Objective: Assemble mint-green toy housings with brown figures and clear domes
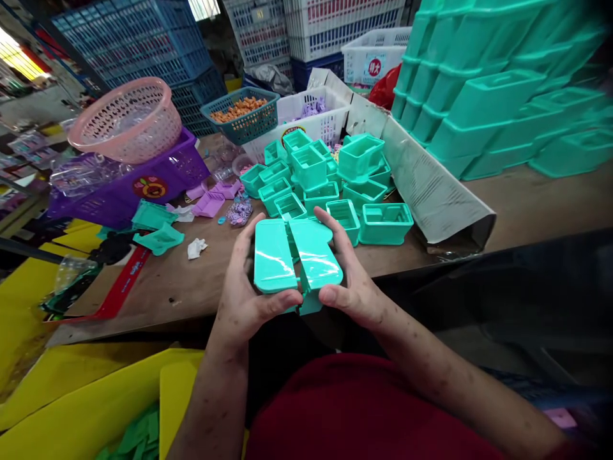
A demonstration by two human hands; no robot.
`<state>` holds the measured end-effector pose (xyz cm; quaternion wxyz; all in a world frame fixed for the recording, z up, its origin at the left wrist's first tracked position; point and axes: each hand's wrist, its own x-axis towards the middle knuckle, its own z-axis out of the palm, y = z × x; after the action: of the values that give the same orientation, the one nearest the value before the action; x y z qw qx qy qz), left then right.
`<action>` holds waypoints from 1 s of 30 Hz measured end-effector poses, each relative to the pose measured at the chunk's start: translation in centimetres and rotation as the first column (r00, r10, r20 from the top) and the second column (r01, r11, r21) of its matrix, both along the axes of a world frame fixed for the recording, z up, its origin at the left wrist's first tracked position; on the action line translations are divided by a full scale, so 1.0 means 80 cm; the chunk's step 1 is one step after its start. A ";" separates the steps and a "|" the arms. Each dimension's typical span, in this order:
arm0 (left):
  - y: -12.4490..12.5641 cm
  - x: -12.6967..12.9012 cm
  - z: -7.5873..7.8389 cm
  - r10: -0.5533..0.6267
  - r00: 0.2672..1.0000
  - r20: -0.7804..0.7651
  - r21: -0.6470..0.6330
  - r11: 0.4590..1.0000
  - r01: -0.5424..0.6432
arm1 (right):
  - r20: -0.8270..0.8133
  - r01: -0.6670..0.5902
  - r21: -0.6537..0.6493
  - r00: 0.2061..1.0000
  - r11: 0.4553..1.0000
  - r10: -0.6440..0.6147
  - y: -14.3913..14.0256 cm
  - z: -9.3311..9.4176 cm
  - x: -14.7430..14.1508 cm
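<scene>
Between my hands, above the table's front edge, are two glossy turquoise plastic parts with a slanting gap between their flat tops. My left hand (251, 291) grips the rounded left part (274, 255), thumb along its front. In my right hand (352, 275) is the right part (313, 252), which has a wavy outer edge and a lower front wall. Toward the front the parts lie close; whether they are joined underneath is hidden. Just beyond my fingers sits a loose pile of turquoise plastic boxes (309, 167), some upright, some tipped.
A long cardboard piece (407, 166) borders the pile; tall turquoise stacks (479, 121) rise behind it. At left stand a purple crate (172, 169) and pink basket (124, 150). Broken turquoise pieces (160, 239) and lilac parts (211, 203) lie on the table (201, 281). Yellow bins (96, 396) are below.
</scene>
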<state>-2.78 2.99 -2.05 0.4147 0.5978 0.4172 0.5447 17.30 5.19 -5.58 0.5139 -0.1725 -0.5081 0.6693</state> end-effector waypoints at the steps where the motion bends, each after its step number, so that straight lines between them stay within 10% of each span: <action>1: 0.000 -0.001 0.001 0.004 1.000 -0.008 0.039 0.999 -0.004 | 0.001 0.005 0.011 1.000 1.000 -0.005 0.000 0.001 0.000; 6: 0.001 -0.005 0.008 0.087 0.989 -0.116 0.178 0.982 -0.066 | 0.020 0.066 0.062 0.998 0.996 -0.068 0.000 0.003 -0.001; 30: 0.002 -0.005 0.006 0.041 0.976 -0.213 0.078 0.997 -0.024 | -0.021 0.013 -0.014 1.000 1.000 -0.014 -0.005 0.004 -0.008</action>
<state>-3.16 3.15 -1.60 0.3355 0.6613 0.4485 0.4989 16.69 4.82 -5.27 0.5224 -0.1724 -0.4971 0.6710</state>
